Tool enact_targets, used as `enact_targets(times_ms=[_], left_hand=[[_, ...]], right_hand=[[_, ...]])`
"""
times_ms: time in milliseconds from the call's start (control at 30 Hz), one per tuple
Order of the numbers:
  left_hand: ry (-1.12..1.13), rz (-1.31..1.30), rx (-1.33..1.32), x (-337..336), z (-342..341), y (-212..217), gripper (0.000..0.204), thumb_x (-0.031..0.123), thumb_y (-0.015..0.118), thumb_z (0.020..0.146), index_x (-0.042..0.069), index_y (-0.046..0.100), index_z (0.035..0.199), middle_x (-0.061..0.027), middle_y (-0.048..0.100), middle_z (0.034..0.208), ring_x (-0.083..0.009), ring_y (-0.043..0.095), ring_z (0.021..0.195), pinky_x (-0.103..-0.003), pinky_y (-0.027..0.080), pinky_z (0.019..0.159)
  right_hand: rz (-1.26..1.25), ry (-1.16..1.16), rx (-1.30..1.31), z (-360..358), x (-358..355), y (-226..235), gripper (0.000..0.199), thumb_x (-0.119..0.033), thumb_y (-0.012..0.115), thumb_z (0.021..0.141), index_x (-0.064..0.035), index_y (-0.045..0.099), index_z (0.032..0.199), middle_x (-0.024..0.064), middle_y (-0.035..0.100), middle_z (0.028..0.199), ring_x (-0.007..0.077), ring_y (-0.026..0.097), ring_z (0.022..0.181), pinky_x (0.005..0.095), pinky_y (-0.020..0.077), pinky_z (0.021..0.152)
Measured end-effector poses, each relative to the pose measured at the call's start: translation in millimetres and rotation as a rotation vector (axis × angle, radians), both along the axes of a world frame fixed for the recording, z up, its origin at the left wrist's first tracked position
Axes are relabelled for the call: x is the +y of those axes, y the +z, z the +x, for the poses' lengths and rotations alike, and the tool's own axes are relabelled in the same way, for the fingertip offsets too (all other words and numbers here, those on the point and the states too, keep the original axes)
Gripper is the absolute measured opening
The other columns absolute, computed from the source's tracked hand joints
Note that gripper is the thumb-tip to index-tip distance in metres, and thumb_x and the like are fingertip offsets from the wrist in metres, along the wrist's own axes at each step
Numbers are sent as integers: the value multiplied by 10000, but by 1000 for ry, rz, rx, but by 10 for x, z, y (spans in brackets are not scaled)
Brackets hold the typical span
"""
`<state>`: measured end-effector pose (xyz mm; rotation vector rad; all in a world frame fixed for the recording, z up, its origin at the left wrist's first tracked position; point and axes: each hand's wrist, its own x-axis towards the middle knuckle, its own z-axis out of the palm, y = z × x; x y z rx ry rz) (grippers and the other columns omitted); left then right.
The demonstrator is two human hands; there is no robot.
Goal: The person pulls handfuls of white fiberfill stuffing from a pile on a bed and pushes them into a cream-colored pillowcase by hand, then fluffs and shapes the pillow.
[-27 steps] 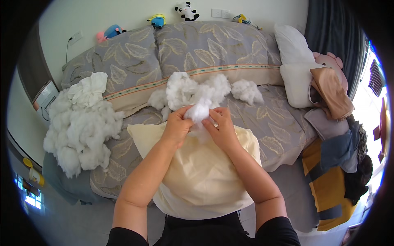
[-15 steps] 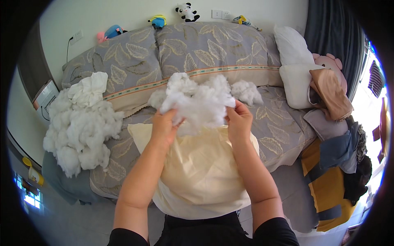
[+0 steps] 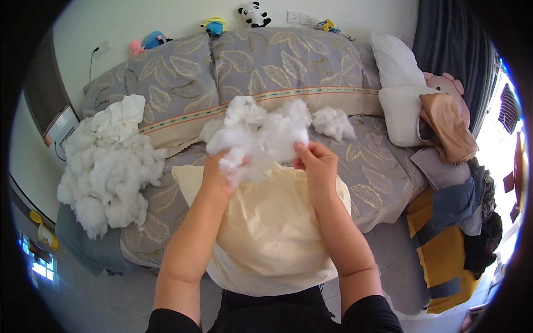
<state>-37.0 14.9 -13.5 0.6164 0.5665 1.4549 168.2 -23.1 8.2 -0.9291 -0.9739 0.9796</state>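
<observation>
A loose tuft of white fiberfill stuffing [image 3: 256, 149] hangs between my hands above the sofa seat. My left hand [image 3: 218, 173] is closed on its left side, the fingertips partly buried in the fluff. At the tuft's right edge my right hand [image 3: 318, 165] pinches with thumb and forefinger; any wisp between them is too fine to make out clearly. Below my hands a cream cloth cover [image 3: 272, 230] lies draped over my lap and the sofa's front edge. More stuffing clumps [image 3: 244, 112] rest just behind the tuft, and a smaller clump [image 3: 333, 123] sits to their right.
A big heap of stuffing [image 3: 108, 175] with a crumpled white cloth [image 3: 119, 116] on top covers the sofa's left end. White pillows [image 3: 401, 111], a pink plush pig [image 3: 447, 86] and piled clothes [image 3: 461, 205] crowd the right. Small plush toys [image 3: 254, 15] line the grey leaf-patterned sofa's [image 3: 172, 72] back.
The tuft between my hands has shifted left and bunched toward my left hand. My right hand has turned slightly and moved a little left and down.
</observation>
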Motion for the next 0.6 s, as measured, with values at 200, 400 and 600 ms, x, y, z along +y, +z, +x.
enact_targets(times_ms=[200, 400, 600], left_hand=[[-98, 158, 38, -230, 316, 15, 413, 51, 616, 739, 6, 518, 1138, -79, 596, 1026, -217, 583, 958, -341, 488, 829], [-34, 19, 39, 61, -105, -132, 294, 60, 581, 757, 30, 565, 1048, -83, 600, 993, -209, 594, 899, -360, 492, 783], [-310, 93, 225, -311, 287, 153, 308, 70, 562, 784, 37, 554, 1091, -70, 595, 1024, -197, 578, 939, -338, 470, 813]], right_hand=[[133, 175, -313, -343, -38, -221, 83, -49, 704, 706, -28, 643, 759, 11, 610, 832, 120, 577, 752, 224, 436, 660], [196, -53, 242, 140, 157, -87, 165, 18, 677, 719, -38, 604, 856, -6, 591, 776, 73, 550, 687, 196, 447, 622], [410, 58, -463, -189, 85, -151, 407, 0, 716, 666, -39, 580, 1049, 16, 611, 903, 112, 586, 782, 262, 490, 686]])
